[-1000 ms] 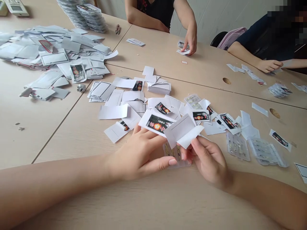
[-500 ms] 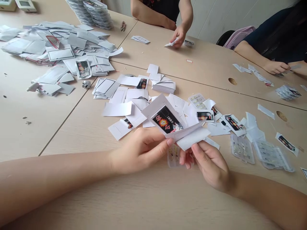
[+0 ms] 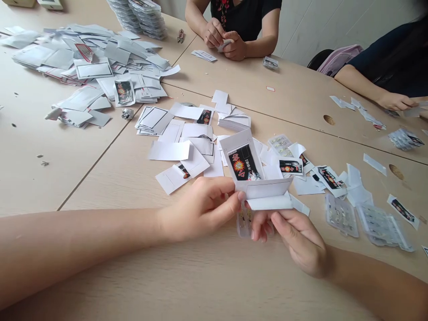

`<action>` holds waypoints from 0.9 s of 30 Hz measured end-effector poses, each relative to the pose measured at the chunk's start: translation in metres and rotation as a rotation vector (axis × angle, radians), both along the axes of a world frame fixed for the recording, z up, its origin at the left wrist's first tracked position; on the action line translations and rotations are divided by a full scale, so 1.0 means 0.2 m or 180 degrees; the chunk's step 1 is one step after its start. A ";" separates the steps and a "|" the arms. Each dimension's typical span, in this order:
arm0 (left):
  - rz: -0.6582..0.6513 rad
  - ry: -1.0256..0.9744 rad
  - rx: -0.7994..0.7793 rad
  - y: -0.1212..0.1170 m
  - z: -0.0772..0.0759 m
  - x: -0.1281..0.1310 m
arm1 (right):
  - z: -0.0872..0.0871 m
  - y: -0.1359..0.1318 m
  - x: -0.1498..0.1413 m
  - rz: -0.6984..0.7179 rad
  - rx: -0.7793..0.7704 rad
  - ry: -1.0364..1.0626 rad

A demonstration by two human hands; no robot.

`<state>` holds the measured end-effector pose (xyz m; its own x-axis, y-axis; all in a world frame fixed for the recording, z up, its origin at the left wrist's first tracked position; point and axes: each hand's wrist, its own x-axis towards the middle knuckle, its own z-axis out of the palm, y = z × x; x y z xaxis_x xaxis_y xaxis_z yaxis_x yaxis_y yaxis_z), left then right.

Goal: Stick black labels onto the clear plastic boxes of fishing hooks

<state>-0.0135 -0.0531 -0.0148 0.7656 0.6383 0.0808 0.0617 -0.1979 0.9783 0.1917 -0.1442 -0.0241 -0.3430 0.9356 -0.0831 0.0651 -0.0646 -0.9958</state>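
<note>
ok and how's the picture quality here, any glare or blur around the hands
In the head view the light is soft and even, with faint shadows under the paper scraps. The folded white card between the left hand and right hand looks fairly sharp, and the blister pack shows only small glints.

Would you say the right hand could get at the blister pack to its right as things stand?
Probably yes. The right hand is close to the blister pack, with bare table between, though it holds the white card and would likely need to let go first.
</note>
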 end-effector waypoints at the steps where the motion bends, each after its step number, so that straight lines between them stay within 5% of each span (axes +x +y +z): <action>1: 0.0085 0.0035 0.0030 0.00 0.00 0.00 | 0.00 0.00 0.00 0.0018 0.0024 0.0020; 9: 0.0213 0.0359 -0.0310 0.01 0.01 0.01 | -0.01 0.00 0.00 0.0015 0.0608 -0.0235; 13: 0.0360 0.0474 -0.0409 0.02 0.02 0.01 | 0.00 0.00 -0.01 -0.0381 0.1534 -0.0916; 19: 0.0030 0.0596 -0.0518 0.03 0.01 0.00 | 0.03 0.08 0.00 -0.0773 0.2915 -0.2051; 27: -0.0087 0.0444 -0.0432 0.01 0.00 0.01 | 0.03 0.11 -0.03 -0.0736 0.2965 -0.2181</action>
<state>-0.0119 -0.0503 -0.0143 0.7805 0.6149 -0.1126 0.1950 -0.0683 0.9784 0.1865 -0.1229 -0.0174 -0.3067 0.7667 0.5640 0.6867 0.5886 -0.4267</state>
